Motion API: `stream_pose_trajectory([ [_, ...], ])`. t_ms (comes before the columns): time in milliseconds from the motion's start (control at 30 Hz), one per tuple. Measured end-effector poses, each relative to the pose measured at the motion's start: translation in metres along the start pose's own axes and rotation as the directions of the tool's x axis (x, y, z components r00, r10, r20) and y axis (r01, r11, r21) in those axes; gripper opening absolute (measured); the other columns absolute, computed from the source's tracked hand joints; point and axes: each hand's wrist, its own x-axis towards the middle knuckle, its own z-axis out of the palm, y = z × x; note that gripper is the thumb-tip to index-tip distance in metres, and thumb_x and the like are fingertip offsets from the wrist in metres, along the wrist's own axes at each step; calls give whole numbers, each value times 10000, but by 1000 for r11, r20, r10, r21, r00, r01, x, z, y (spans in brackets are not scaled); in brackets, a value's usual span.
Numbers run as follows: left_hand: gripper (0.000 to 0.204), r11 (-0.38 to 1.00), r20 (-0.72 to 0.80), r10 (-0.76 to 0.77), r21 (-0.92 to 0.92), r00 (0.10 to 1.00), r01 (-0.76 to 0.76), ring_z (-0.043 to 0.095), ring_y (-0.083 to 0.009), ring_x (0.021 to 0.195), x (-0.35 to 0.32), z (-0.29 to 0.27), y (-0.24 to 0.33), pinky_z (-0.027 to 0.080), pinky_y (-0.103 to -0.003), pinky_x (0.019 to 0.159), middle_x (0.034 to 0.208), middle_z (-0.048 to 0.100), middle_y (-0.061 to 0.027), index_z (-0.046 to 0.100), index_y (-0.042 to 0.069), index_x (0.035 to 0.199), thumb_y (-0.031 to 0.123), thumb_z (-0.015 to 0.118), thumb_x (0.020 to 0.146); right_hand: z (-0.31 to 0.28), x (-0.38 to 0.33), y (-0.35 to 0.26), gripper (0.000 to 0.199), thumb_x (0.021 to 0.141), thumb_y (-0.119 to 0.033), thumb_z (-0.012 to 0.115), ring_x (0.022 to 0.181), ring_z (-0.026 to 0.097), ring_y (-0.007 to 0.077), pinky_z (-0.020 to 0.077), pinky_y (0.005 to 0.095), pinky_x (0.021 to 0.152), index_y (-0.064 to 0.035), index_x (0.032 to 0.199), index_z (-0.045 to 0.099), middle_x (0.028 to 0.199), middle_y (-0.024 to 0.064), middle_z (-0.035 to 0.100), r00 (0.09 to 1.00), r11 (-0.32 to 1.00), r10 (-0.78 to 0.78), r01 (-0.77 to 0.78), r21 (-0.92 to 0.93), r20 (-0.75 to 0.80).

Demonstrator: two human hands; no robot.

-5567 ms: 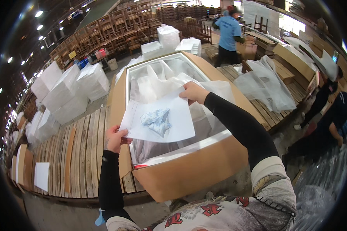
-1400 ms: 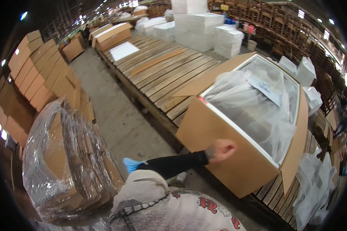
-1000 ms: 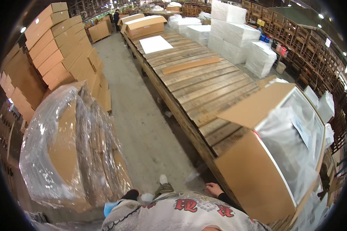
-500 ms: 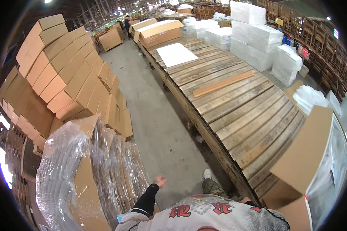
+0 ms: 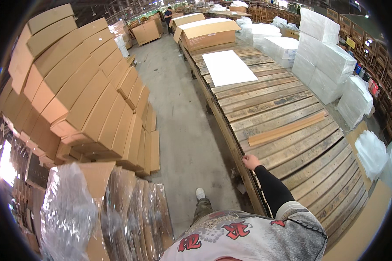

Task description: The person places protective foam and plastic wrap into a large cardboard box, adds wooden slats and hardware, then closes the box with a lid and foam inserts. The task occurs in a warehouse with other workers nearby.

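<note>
Head view shows the right hand (image 5: 252,162) over the near long edge of a slatted wooden bench (image 5: 287,158), its black-sleeved forearm (image 5: 272,188) reaching up from the lower right. The fingers (image 5: 247,158) are bent inward with little gap between them; whether they pinch anything or touch the edge board, I cannot tell. The left hand is out of view, so the state of its fingers cannot be told.

Just beyond the right hand, a narrow brown strip (image 5: 287,128) lies flat and slantwise across the slats, apart from the fingers. Farther along the bench, a flat white sheet (image 5: 229,68) lies near an open cardboard carton (image 5: 209,38) with its flap spread.

To the left, across a concrete aisle (image 5: 178,130), stands a tall leaning stack of brown cartons (image 5: 89,87). In front of it is a bundle of cardboard in clear plastic wrap (image 5: 130,213). White wrapped blocks (image 5: 322,63) are piled on the bench's right side, with wooden chairs (image 5: 376,58) beyond. A co-worker (image 5: 168,15) stands at the far end of the aisle.
</note>
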Motion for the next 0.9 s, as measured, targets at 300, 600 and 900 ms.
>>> stream_pose_trajectory([
  [300, 293, 989, -144, 131, 82, 981, -120, 717, -302, 847, 303, -272, 194, 553, -496, 758, 875, 733, -163, 751, 23, 896, 284, 707, 771, 48, 91, 6, 473, 838, -419, 610, 1023, 688, 402, 542, 487, 907, -16, 1048, 743, 1045, 236, 725, 884, 911, 350, -244, -334, 309],
  [600, 247, 799, -227, 546, -149, 807, -583, 713, -214, 767, 512, -479, 716, 558, -357, 601, 865, 716, -90, 673, 20, 1000, 193, 756, 845, 85, 38, 134, 388, 860, -357, 611, 944, 736, 334, 575, 445, 826, -33, 998, 775, 972, 209, 746, 549, 576, 809, -669, -470, 209],
  [900, 325, 806, -32, 420, -447, 907, -389, 731, -223, 795, 578, -428, 1016, 576, -406, 637, 954, 736, -98, 631, 49, 1037, 269, 800, 868, 4, 378, -28, 423, 925, -287, 640, 859, 732, 252, 563, 371, 763, -6, 1241, 655, 888, 149, 733, 875, 825, 484, -444, 349, -31],
])
